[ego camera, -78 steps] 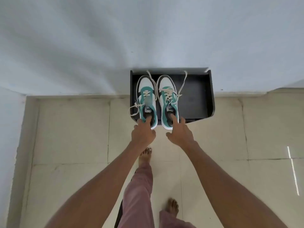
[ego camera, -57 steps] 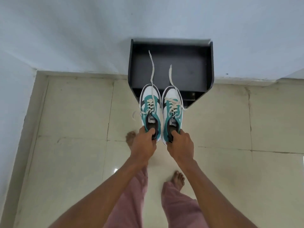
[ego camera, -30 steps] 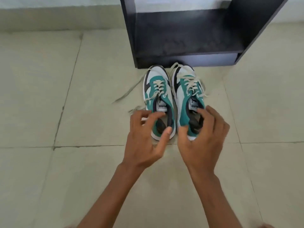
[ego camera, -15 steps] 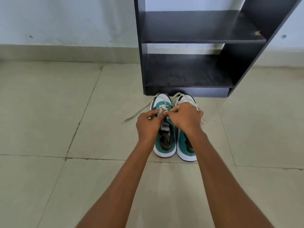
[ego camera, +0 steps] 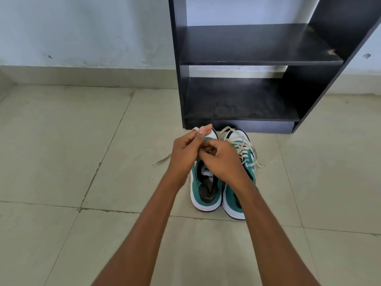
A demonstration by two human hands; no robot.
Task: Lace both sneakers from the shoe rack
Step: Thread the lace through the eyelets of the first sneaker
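Note:
Two teal-and-white sneakers stand side by side on the tiled floor, toes toward the black shoe rack (ego camera: 321, 58). Both hands hover over the laces of the left sneaker (ego camera: 204, 188). My left hand (ego camera: 185, 151) pinches a loop of the cream lace (ego camera: 195, 129) near the toe. My right hand (ego camera: 222, 159) is curled over the tongue, fingers closed on the same lace; the grip itself is hidden. One loose lace end (ego camera: 161, 161) trails on the floor to the left. The right sneaker (ego camera: 245, 162) has its laces slack and spread across the top.
The rack's two shelves are bare. A pale wall with a skirting strip (ego camera: 82, 77) runs behind. Beige floor tiles (ego camera: 61, 151) with dark grout lines stretch to both sides.
Earlier both sneakers were lifted off the rack and set on the floor. In the last half second my left hand has pulled a lace loop up toward the toe of the left sneaker.

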